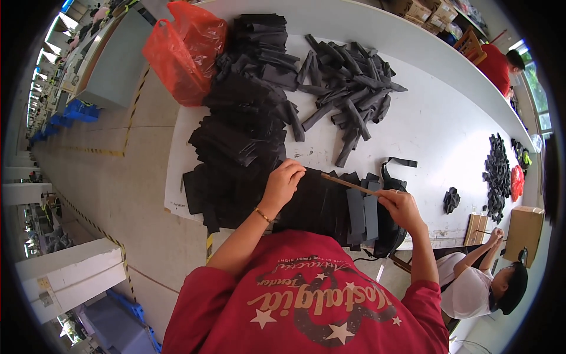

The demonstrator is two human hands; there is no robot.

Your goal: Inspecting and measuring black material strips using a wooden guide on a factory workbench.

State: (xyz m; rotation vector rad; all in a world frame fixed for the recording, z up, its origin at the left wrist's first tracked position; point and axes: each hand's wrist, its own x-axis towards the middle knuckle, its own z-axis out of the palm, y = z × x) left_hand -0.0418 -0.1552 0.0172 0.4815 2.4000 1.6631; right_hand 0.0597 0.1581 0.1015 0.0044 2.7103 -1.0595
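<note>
A thin brown stick [348,184], wooden by its look, is gripped at one end by my right hand [402,207]. Its free tip points left, toward my left hand [284,184]. The fingers of that hand are pressed together over the black fabric pieces [306,206] in front of me; whatever they pinch, if anything, is too small or dark to make out. Several greyer flat strips [362,215] lie just below the stick. Beside them, under my right wrist, rests a black bag with a strap [389,227].
Stacks of black fabric [242,130] cover the table's left side, with a red plastic bag [186,53] behind. Tube-like black pieces [354,88] are heaped at the far middle. A person in white [471,283] works at the right, near a cardboard box [525,236].
</note>
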